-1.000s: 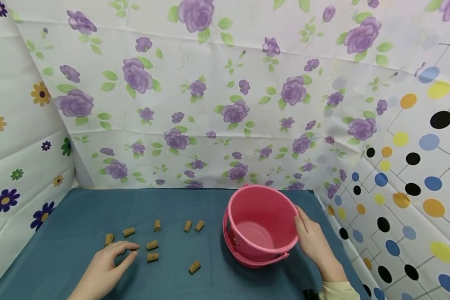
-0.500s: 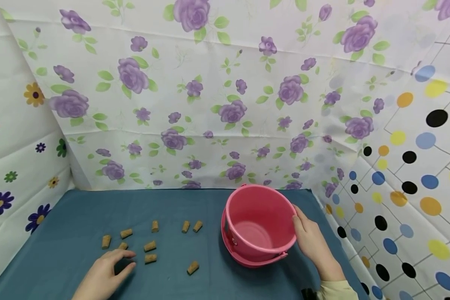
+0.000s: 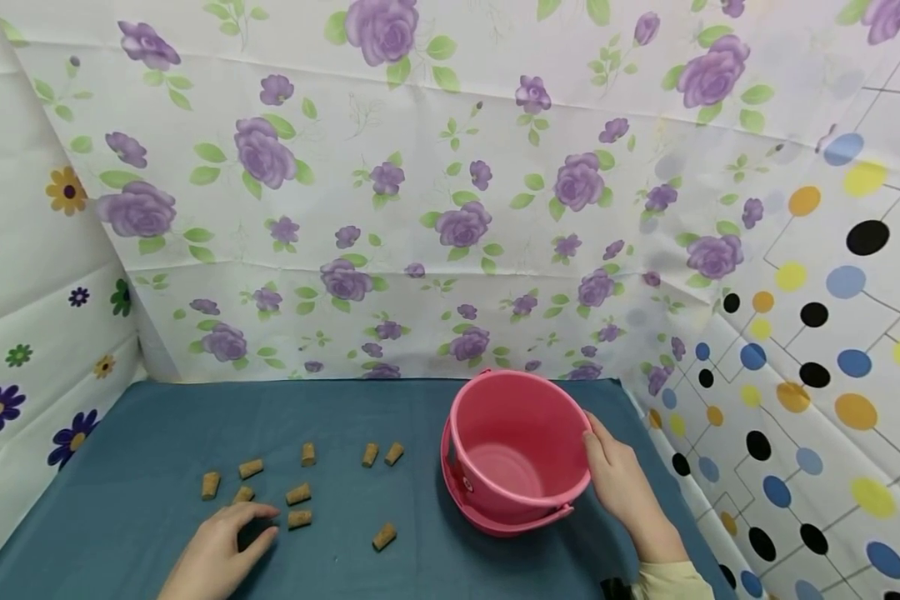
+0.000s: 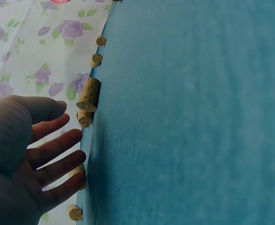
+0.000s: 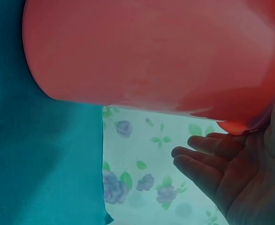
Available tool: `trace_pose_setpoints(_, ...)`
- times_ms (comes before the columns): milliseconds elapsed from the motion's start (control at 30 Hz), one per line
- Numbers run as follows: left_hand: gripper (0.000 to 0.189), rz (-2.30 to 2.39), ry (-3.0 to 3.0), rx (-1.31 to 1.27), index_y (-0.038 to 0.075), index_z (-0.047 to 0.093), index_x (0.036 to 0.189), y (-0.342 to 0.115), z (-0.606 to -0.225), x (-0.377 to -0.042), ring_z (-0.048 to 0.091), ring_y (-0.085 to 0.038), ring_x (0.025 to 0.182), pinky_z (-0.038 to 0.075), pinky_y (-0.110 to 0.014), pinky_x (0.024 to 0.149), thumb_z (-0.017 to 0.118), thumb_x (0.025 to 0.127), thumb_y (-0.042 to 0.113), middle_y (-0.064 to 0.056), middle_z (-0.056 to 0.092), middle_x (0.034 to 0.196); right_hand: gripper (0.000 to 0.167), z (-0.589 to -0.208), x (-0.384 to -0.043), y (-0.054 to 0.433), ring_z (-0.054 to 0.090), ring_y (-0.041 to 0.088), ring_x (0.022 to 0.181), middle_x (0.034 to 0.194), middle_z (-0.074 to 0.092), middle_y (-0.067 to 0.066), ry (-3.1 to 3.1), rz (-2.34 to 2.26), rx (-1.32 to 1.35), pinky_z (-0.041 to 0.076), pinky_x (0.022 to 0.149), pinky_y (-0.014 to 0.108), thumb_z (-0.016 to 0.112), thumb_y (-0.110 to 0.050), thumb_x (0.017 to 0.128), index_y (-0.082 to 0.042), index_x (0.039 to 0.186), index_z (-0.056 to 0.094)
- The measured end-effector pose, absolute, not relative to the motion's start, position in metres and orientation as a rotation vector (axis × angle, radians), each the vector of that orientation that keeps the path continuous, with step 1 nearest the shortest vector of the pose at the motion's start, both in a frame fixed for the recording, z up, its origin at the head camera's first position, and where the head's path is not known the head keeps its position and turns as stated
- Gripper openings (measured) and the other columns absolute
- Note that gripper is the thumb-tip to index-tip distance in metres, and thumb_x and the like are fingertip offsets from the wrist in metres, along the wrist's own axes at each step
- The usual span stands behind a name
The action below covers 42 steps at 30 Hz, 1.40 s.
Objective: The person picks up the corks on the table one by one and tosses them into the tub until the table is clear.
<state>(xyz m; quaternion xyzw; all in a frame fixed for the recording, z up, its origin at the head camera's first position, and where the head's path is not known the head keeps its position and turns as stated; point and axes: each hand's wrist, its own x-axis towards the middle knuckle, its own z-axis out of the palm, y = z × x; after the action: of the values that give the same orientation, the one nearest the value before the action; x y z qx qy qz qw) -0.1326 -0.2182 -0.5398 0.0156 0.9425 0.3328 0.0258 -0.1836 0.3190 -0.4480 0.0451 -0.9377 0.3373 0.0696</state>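
My left hand (image 3: 221, 546) hovers over the cloth, fingers loosely bent and thumb apart, with nothing between them. Just beyond its fingers lies a partly hidden cork (image 3: 243, 495); another cork (image 3: 299, 520) is right of the fingertips. In the left wrist view the spread fingers are close to a cork (image 4: 88, 95). My right hand (image 3: 626, 483) grips the right rim of a pink bucket (image 3: 465, 450), thumb at the rim. The bucket tilts slightly toward me, and no cork shows inside. In the right wrist view, the other fingers extend away from the bucket's wall (image 5: 142, 51).
Several more corks lie scattered on the blue cloth (image 3: 435, 567), including one cork (image 3: 384, 537) nearer the front and a pair left of the bucket. The bucket's handle (image 3: 532, 525) hangs down at its front. Patterned sheets (image 3: 420, 167) enclose the back and sides.
My left hand has drawn slightly nearer and to the right, uncovering a cork behind its fingers. The right hand and the bucket stay in place. The head view shifts slightly.
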Motion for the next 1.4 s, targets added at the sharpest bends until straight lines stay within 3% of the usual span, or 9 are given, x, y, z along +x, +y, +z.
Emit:
trace_pose_setpoints(500,0.026,0.956,2.898,-0.001,0.011,0.078,0.114,-0.207,-0.537,-0.139,0.069,-0.024,0.096,0.058,-0.052,0.085,0.087,0.091,0.019,0.002,0.073,0.107,0.061,-0.447,-0.184,0.318,0.056,0.043,0.139,0.154,0.055,0.026,-2.825,1.010,0.132,0.046,0.110,0.065,0.032,-0.038,0.119,0.000,0.166,0.034)
trace_pose_setpoints(833,0.028,0.880,2.898,0.014,0.014,0.078,0.113,-0.203,-0.536,-0.144,0.070,-0.025,0.101,0.058,-0.053,0.088,0.089,0.089,0.023,0.002,0.073,0.109,0.060,-0.448,-0.186,0.318,0.058,0.043,0.138,0.153,0.056,0.025,-2.819,1.003,0.132,0.047,0.109,0.064,0.033,-0.038,0.119,0.000,0.166,0.034)
trace_pose_setpoints(1033,0.033,0.855,2.881,0.075,0.010,0.078,0.113,-0.204,-0.536,-0.146,0.070,-0.027,0.100,0.058,-0.054,0.089,0.091,0.087,0.026,-0.001,0.074,0.110,0.060,-0.450,-0.185,0.318,0.059,0.042,0.137,0.151,0.058,0.024,-2.823,1.012,0.127,0.049,0.108,0.063,0.034,-0.038,0.119,-0.001,0.166,0.034)
trace_pose_setpoints(1400,0.028,0.794,2.905,0.051,0.012,0.079,0.110,-0.197,-0.535,-0.151,0.068,-0.022,0.095,0.057,-0.052,0.086,0.091,0.086,0.020,0.002,0.071,0.103,0.060,-0.448,-0.185,0.318,0.059,0.042,0.137,0.151,0.059,0.023,-2.826,1.025,0.126,0.049,0.108,0.063,0.035,-0.038,0.119,-0.002,0.167,0.033)
